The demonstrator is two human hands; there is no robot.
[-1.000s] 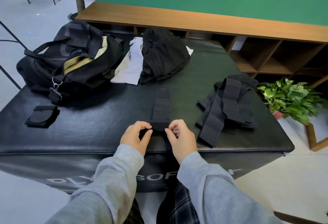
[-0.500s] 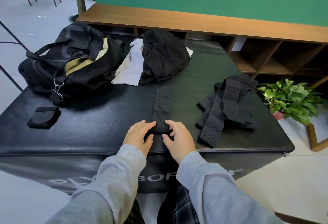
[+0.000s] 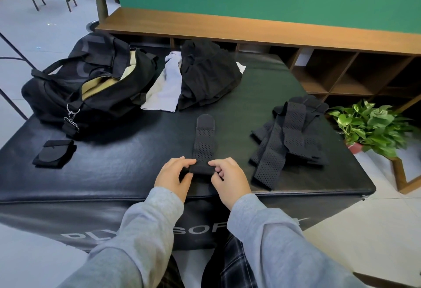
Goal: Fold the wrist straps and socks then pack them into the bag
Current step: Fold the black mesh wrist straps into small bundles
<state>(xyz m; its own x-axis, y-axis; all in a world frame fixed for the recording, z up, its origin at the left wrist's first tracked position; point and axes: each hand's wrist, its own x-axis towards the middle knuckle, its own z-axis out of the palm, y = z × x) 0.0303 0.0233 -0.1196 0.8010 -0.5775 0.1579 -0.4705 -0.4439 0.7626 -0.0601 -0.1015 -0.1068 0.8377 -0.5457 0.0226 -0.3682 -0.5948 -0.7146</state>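
Both hands, the left hand [image 3: 174, 175] and the right hand [image 3: 229, 177], pinch the rolled near end of a perforated wrist strap [image 3: 204, 144] at 6 o'clock on the padded table [image 3: 136, 169]. Soft and light, it looks best gripped at the roll. At 10 o'clock, a duffel bag [image 3: 91, 87] gapes open, tan lining showing, contents unclear.

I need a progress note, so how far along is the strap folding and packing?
Done: one folded wrist strap lies near the duffel bag, not packed. In hand: left hand and right hand roll a mesh strap. Left: the strap pile.
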